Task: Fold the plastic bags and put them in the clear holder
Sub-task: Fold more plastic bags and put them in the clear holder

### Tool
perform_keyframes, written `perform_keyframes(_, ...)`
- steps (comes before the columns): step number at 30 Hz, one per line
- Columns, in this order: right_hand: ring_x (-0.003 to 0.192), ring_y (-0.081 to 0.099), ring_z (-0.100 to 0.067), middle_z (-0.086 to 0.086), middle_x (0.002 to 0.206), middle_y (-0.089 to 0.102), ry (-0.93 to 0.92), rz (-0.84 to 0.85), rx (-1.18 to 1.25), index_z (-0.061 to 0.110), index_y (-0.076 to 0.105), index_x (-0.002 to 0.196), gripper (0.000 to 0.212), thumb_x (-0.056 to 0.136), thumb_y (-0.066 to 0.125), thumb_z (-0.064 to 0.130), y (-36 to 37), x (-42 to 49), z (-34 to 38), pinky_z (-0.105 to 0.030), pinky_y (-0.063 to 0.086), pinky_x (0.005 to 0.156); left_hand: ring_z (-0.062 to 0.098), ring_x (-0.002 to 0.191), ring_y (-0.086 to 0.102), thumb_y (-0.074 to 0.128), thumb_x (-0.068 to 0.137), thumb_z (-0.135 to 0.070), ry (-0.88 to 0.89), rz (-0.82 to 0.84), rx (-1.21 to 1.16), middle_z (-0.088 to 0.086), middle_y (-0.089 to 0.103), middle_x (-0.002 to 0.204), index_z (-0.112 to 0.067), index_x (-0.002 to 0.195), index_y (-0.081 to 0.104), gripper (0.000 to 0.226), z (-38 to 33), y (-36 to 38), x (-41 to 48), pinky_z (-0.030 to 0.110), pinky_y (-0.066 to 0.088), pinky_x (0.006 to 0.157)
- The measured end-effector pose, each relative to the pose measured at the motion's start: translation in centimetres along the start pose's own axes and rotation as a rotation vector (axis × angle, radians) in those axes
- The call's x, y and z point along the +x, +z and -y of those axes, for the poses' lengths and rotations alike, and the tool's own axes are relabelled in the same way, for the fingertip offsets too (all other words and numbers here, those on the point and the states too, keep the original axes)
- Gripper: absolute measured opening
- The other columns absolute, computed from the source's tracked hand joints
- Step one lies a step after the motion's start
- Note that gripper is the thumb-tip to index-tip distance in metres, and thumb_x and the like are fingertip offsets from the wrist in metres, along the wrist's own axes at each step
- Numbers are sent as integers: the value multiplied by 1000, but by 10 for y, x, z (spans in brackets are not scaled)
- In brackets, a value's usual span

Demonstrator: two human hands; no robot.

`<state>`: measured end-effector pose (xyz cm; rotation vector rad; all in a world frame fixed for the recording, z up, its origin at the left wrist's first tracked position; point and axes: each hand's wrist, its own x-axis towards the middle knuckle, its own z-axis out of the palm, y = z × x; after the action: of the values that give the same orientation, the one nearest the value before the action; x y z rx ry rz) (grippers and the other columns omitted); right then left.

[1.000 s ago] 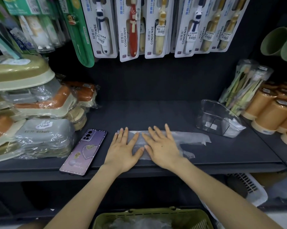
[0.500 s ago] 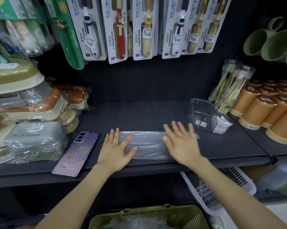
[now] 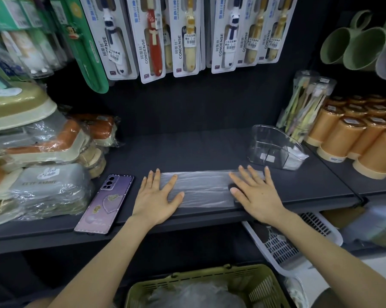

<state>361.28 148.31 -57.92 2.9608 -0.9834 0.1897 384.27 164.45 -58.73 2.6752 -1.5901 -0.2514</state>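
A clear plastic bag (image 3: 202, 188), flattened into a long narrow strip, lies on the dark shelf (image 3: 187, 150) near its front edge. My left hand (image 3: 157, 197) presses flat on the strip's left end with fingers spread. My right hand (image 3: 255, 192) lies flat on its right end, fingers straight. The clear holder (image 3: 276, 148) stands on the shelf behind and to the right of my right hand; a folded white bag shows in its right compartment.
A purple phone (image 3: 105, 204) lies left of my left hand. Wrapped soap boxes (image 3: 43, 165) are stacked at far left, orange cups (image 3: 361, 138) at right. Toothbrush packs (image 3: 183, 34) hang above. Below the shelf sit a green basket (image 3: 207, 290) holding plastic bags and a white basket (image 3: 298, 241).
My right hand has slid rightwards along the bag, smoothing it into a long flat strip. My left hand has stayed on the left end.
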Motion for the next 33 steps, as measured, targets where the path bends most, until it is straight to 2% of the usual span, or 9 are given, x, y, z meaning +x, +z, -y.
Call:
perform_keyframes(2,130,49,-26,-5,137,56,-152,-226,86,23,63,127,65,94,23,63,-4,-4,15,-52,13,117,26,147,-17,16,94,-66,1,2,-5,14,-15,160,-38,152,-7,68,1,0,1,37,-9,120)
perform_keyframes(4,109,61,-19,2,113,70,-293,-341,109,24,76,98,43,85,47,53,3,-3,26,-49,30,113,25,147,-17,20,95,-65,4,0,-48,14,-15,160,-35,151,-11,71,2,-1,1,36,-10,120)
perform_keyframes(7,88,66,-13,9,91,72,-351,-345,195,24,74,77,33,83,49,43,11,0,32,-39,41,104,24,147,-16,32,94,-66,2,-38,-227,13,-11,160,-32,152,-8,78,5,-5,0,34,-9,119)
perform_keyframes(9,77,66,-12,11,83,71,-344,-349,234,21,72,71,29,84,49,34,10,3,31,-34,45,96,25,148,-9,33,85,-72,22,-129,-321,10,-1,161,-35,152,17,78,6,-7,-4,35,-6,120)
perform_keyframes(11,73,65,-13,11,80,70,-329,-356,232,20,69,69,27,84,49,29,11,4,32,-27,36,91,26,147,17,32,73,-75,69,-257,-382,6,28,157,-32,134,55,78,10,-11,-12,32,7,119)
perform_keyframes(13,72,63,-13,12,80,68,-319,-352,224,20,67,69,27,86,48,27,11,3,31,-24,30,86,21,127,47,36,71,-73,159,-309,-409,-3,57,133,-28,110,72,70,13,-12,-21,25,26,107)
perform_keyframes(19,79,58,-8,15,85,65,-355,-332,206,25,67,79,27,86,50,45,10,0,29,-26,29,88,9,112,52,43,70,-69,320,-182,-349,-12,61,117,-29,107,74,63,23,-13,-29,24,37,99)
perform_keyframes(27,68,58,-13,13,75,63,-353,-411,123,22,63,69,30,91,46,33,15,3,32,-28,31,88,11,111,52,69,87,-35,386,-208,-300,-10,62,119,-29,109,74,24,28,-9,-23,23,39,97)
perform_keyframes(33,66,56,-12,12,74,61,-305,-379,133,21,58,69,29,91,42,33,16,2,34,-27,29,87,12,89,62,43,90,-43,474,-300,-208,-9,71,96,-24,92,77,39,27,-11,-26,22,52,78)
